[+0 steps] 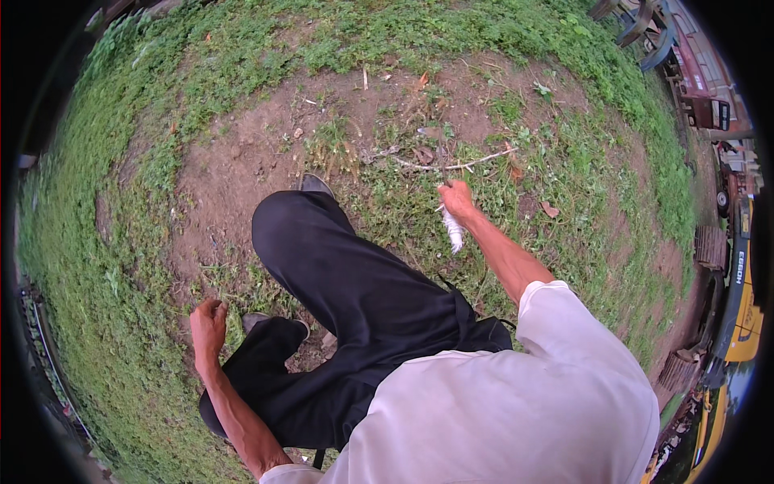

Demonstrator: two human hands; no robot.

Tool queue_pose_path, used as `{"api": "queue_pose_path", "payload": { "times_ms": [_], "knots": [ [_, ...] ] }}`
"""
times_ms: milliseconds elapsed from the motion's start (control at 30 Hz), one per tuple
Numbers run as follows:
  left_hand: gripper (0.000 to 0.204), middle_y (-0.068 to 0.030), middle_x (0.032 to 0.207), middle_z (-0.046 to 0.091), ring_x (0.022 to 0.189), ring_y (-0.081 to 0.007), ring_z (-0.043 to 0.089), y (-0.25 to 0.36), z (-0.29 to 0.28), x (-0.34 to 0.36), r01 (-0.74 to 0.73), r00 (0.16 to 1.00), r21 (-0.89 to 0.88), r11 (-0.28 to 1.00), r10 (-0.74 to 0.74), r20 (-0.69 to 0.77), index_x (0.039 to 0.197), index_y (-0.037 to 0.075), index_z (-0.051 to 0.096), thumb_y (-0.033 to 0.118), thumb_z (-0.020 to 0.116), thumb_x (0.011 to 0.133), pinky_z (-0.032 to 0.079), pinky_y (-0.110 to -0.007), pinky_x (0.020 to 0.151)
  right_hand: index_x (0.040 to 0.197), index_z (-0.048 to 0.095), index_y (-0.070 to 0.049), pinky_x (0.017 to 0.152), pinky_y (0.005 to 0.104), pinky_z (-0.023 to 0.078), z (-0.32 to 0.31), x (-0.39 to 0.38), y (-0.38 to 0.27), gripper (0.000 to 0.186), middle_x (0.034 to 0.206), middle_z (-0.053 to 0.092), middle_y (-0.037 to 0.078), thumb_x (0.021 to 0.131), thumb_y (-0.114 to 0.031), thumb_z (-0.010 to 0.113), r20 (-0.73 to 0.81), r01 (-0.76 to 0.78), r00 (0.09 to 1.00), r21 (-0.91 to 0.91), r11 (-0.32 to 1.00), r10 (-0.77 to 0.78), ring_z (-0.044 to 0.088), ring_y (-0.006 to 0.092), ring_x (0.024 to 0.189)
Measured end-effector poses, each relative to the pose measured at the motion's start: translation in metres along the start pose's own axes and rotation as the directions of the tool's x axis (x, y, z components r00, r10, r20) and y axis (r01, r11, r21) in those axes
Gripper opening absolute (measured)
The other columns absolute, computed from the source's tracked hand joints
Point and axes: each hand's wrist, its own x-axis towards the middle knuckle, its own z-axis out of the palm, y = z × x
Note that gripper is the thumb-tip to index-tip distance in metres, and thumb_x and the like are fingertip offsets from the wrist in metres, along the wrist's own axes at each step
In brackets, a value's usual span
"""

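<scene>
Right hand (pixel 457 202), at two o'clock in my view, is gripping a thin dark tool with a ragged white handle (pixel 454 234); the handle is sticking out toward six o'clock and the dark shaft is pointing to twelve. Just beyond the fist, at its twelve o'clock, a pale, bare, curved stick (pixel 490 157) is lying across low green weeds (pixel 564 177). I am not managing to tell whether the shaft is touching it. Left hand (pixel 208 324), at eight o'clock, is showing inward-curled fingers; I cannot tell whether it is holding anything. Between the hands, black-trousered legs (pixel 363 250) are bending. Bare brown soil (pixel 218 177) is showing at ten o'clock; a yellow-and-black machine (pixel 743 323) is standing past three o'clock.
</scene>
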Motion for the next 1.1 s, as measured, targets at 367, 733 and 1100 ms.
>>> {"api": "queue_pose_path", "payload": {
  "times_ms": [367,733,1100],
  "knots": [
    [0.026,-0.0186,0.073,0.067,0.066,-0.0259,0.065,0.007,-0.038,-0.044,0.056,0.998,0.007,0.998,-0.056,-0.005,0.100,-0.004,0.068,0.019,0.066,0.089,0.050,-0.037,0.064,0.082,0.059,0.006,0.078,0.0525,0.052,0.023,-0.026,0.109,0.028,0.082,0.065,0.031,0.086,-0.021,0.056,-0.039,0.124,0.986,-0.474,0.872,-0.162,0.064,0.0491,0.085],
    [0.026,-0.0206,0.074,0.067,0.066,-0.0270,0.065,-0.028,-0.027,-0.035,0.075,0.994,0.055,0.996,-0.079,0.070,0.097,-0.006,0.069,0.018,0.065,0.088,0.049,-0.038,0.063,0.089,0.053,0.005,0.064,0.0577,0.050,-0.054,-0.148,0.172,0.024,0.072,0.062,0.030,0.089,-0.019,0.054,0.028,0.197,0.977,-0.511,0.836,-0.213,0.061,0.0503,0.069],
    [0.025,-0.0161,0.064,0.065,0.060,-0.0213,0.065,-0.032,-0.021,-0.036,-0.043,0.999,0.100,0.994,0.042,0.005,0.093,-0.005,0.071,0.017,0.065,0.085,0.049,-0.035,0.057,0.091,0.055,0.003,0.070,0.0566,0.050,-0.074,-0.242,0.192,0.030,0.078,0.063,0.031,0.087,-0.027,0.057,-0.044,-0.023,0.999,-0.492,0.870,0.002,0.062,0.0498,0.076]
  ]
}}
